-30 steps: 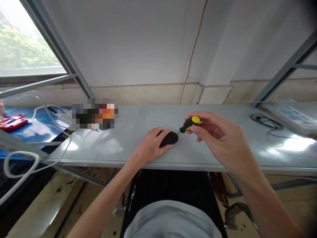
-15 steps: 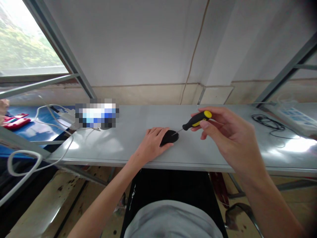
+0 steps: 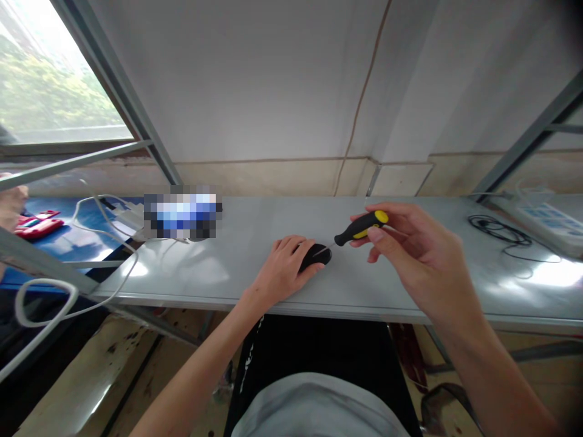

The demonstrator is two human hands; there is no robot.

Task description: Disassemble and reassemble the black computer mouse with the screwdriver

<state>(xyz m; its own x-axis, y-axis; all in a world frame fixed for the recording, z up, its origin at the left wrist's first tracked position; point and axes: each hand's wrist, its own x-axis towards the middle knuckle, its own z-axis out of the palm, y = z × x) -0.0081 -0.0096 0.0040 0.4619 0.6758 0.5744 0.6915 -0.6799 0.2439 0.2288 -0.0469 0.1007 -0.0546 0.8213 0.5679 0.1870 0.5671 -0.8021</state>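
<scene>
A black computer mouse (image 3: 321, 255) lies on the grey table. Around its left side wraps my left hand (image 3: 289, 262), fingers over the far side and thumb along the near edge. My right hand (image 3: 416, 246) pinches the handle of a black and yellow screwdriver (image 3: 361, 228). The screwdriver is tilted, its thin shaft pointing down to the left, with the tip over or against the mouse's surface; I cannot tell whether it touches.
The grey table (image 3: 255, 218) runs along the wall. At its left end are a blurred-out device (image 3: 182, 213) and white cables (image 3: 132, 258). A coiled black cable (image 3: 496, 230) lies right, near a pale box (image 3: 551, 218). Another person's hand (image 3: 13, 203) is far left, near a red object (image 3: 40, 224).
The view has shifted slightly. The screwdriver lies at a slightly flatter angle to the mouse. Both hands keep their holds.
</scene>
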